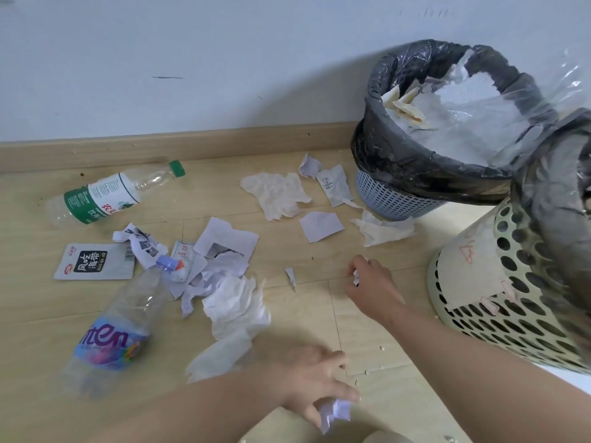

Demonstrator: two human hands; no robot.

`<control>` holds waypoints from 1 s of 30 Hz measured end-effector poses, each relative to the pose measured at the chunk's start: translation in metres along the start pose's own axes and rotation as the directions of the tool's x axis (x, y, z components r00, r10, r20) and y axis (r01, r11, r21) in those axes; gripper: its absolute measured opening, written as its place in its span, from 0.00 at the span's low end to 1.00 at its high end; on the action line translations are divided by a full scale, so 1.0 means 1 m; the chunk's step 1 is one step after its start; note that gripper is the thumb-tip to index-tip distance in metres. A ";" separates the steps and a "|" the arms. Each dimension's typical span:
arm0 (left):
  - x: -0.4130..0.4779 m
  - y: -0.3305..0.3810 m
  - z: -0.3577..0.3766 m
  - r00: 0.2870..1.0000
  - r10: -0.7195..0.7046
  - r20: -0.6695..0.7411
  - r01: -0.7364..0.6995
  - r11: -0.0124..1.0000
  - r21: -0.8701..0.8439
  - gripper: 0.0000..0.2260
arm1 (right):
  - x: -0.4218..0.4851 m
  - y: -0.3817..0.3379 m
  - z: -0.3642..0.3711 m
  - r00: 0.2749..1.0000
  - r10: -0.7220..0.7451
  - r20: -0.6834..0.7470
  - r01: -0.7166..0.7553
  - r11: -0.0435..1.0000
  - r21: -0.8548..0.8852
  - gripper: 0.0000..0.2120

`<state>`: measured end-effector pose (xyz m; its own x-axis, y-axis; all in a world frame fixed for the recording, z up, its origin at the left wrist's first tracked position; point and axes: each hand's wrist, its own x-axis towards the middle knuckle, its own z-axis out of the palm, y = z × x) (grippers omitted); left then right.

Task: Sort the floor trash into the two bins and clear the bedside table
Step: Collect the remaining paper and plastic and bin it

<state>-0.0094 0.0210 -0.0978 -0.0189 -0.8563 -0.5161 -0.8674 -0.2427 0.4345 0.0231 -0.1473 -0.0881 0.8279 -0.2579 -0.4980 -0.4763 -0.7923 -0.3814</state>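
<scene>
Your left hand (315, 378) is low at the near edge of the floor (367, 340), blurred, fingers curled round a crumpled white paper ball (335, 412). Your right hand (372, 289) sits further out, knuckles up, fingertips pinching a small crumpled paper scrap (356, 278) right at floor level. Both hands are grasping, neither is free.

The rest of the trash lies left of and beyond the hands. A tiny torn sliver (290, 276) lies just left of the right hand. The torn paper pile (224, 247), flat printed pieces and creased ones, is further left, with a soft wrinkled tissue (236, 302) at its near side, close to the left forearm. A clear crushed bottle with a purple label (118, 327) touches the pile's left side. A flat white packet (94, 262) with a black panel lies beside that bottle's cap. A clear green-capped bottle (105, 195) lies on its side near the baseboard (160, 148) at the far edge.

Beyond the right hand lie a paper square (321, 225), a wide crumpled tissue (276, 195), a creased sachet (334, 185) and another tissue (380, 231) against the blue bin's foot.

The blue mesh bin (390, 199), lined with a black bag (399, 155), is heaped with white paper. The cream perforated bin (511, 314) stands to the right of the right hand, with a paper label (470, 266) clipped on; its writing is unreadable.
</scene>
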 end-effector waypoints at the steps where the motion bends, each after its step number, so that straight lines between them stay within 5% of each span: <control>1: 0.003 0.003 0.007 0.999 0.044 0.004 -0.044 0.999 0.004 0.28 | 0.000 -0.001 0.000 1.000 -0.015 0.000 0.015 1.000 -0.002 0.12; 13: 0.013 0.018 0.025 0.976 0.204 -0.076 -0.192 0.972 0.138 0.12 | 0.001 -0.004 0.002 0.998 -0.054 0.034 0.054 0.999 -0.003 0.11; 23: 0.010 0.013 0.015 0.986 -0.094 -0.141 0.074 0.988 -0.138 0.07 | -0.003 -0.007 0.002 0.998 -0.025 0.064 0.028 0.999 -0.047 0.13; 26: 0.010 0.012 0.005 0.896 -0.412 -0.167 0.304 0.842 -0.445 0.09 | -0.002 -0.010 0.002 0.999 -0.010 0.052 0.012 1.000 -0.022 0.12; 30: 0.005 -0.006 -0.016 0.649 -0.752 -0.116 0.434 0.491 -0.755 0.10 | -0.005 -0.015 0.000 0.998 0.005 0.058 -0.012 0.994 0.112 0.10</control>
<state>0.0036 0.0109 -0.0912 0.6977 -0.4263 -0.5758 -0.0587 -0.8350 0.5471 0.0263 -0.1348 -0.0799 0.8068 -0.2293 -0.5445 -0.5162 -0.7220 -0.4607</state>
